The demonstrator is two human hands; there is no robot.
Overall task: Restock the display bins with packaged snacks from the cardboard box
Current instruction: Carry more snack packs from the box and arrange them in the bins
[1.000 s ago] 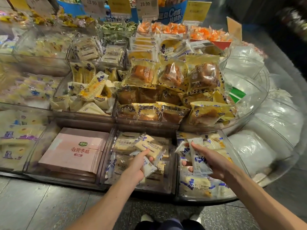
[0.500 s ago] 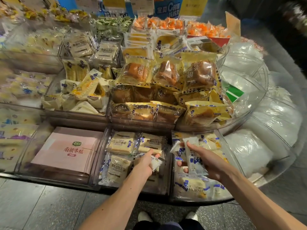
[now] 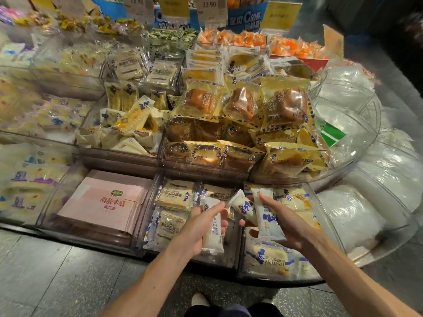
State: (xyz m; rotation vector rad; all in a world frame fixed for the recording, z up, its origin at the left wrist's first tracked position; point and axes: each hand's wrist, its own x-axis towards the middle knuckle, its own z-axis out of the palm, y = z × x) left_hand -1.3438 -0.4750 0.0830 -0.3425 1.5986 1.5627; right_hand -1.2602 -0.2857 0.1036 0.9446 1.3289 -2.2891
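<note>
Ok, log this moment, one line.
left hand: grips one white-and-blue plastic snack packet | right hand: holds two matching packets | both above front clear plastic bins

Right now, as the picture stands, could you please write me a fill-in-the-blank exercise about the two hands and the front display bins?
1. The left hand grips ____ white snack packet.
2. The right hand holds ____ white packets.
3. The flat box in the front bin to the left of both hands is ____ in colour.
4. The price tag at the top reads ____.

Missing words: one; two; pink; 23.90
</note>
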